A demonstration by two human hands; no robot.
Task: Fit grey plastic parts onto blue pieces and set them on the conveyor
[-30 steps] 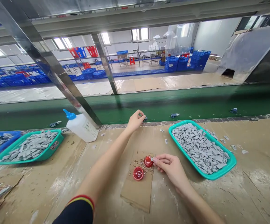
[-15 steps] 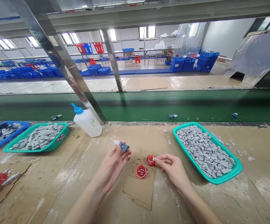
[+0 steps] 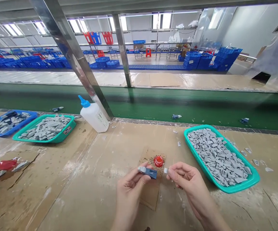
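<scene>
Starting out on the far left of the table (image 3: 64,179), there's a blue plastic tray (image 3: 33,116) loaded with dark and grey parts, and right beside it a green plastic basket (image 3: 62,133) heaped with grey pieces. Below those, a torn red-and-silver packet (image 3: 5,165) lies on a cardboard sheet. Up by the green conveyor belt (image 3: 177,106) stands a white glue bottle (image 3: 94,119) with a blue nozzle. Now to the action: the left hand (image 3: 129,192) has its fingers (image 3: 139,179) closed on a blue-and-grey plastic part (image 3: 150,173), held just above a cardboard scrap (image 3: 150,195) with a red cap (image 3: 158,161) sitting on it. The right hand (image 3: 191,183) pinches a small pale tab (image 3: 165,170) between its fingertips (image 3: 171,171), close beside that part but not touching it. Far right, a teal tray (image 3: 235,187) is piled high with grey pieces.
</scene>
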